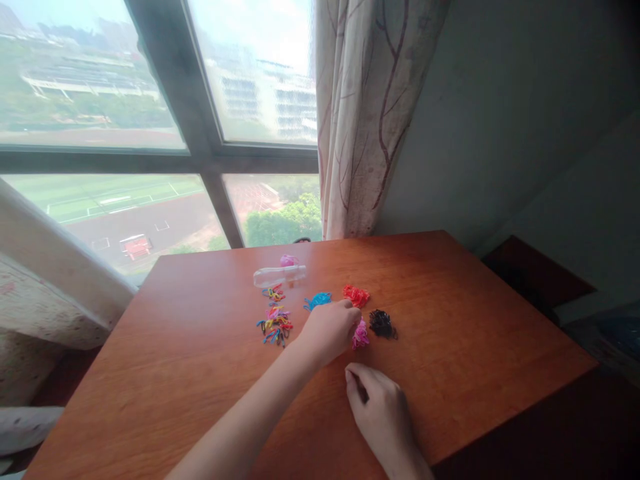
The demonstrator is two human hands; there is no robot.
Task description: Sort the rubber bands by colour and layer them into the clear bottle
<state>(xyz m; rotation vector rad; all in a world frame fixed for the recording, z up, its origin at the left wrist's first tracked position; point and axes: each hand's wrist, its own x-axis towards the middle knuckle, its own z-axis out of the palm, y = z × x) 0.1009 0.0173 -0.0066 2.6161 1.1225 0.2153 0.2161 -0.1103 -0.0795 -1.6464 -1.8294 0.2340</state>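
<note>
My left hand reaches over the middle of the table, its fingers curled together and their tips hidden from view. It partly covers a pile of pink rubber bands and lies just in front of a red pile and a blue pile. Nearer to me, my right hand rests low by the tabletop with thumb and forefinger pinched; whatever might be between them is too small to make out. Black bands form a heap to the right of the pink ones. Mixed-colour bands lie scattered on the left.
A clear plastic bottle lies on its side towards the back of the brown wooden table. Behind it sits a pink-purple bundle. A window and a patterned curtain stand beyond the far edge.
</note>
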